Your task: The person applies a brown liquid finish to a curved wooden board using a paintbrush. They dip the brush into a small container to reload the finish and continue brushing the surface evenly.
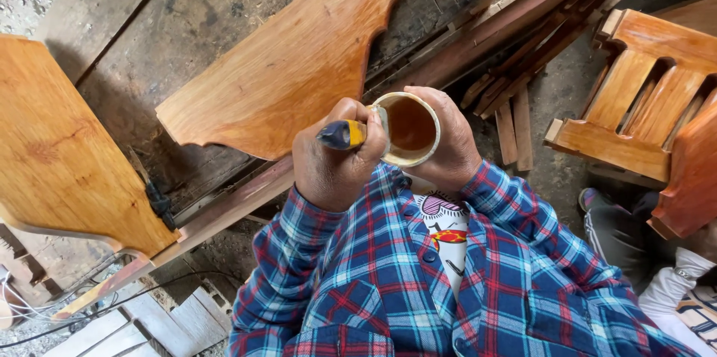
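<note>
Head view looks straight down on two hands held close together in front of a blue, red and white plaid shirt (388, 282). Wrapped around the far side of a small round cream-coloured cup of amber liquid (409, 129), the right hand (448, 144) has its fingers closed on the cup's wall. The left hand (332, 155) is clenched on the dark blue and yellow handle of a brush (342, 134), whose front end reaches the cup's rim (the bristles are hidden, so I cannot tell how deep they sit). The cup is held in the air just above the chest, between both hands. Beyond them a glossy orange-brown wooden panel with a scalloped edge (287, 73) lies on a dark, grimy surface (194, 13), and a second varnished panel (56, 148) lies at the left. A bundle of thin dark wooden slats (538, 51) lies to the right, near a varnished slatted wooden frame (642, 95).
</note>
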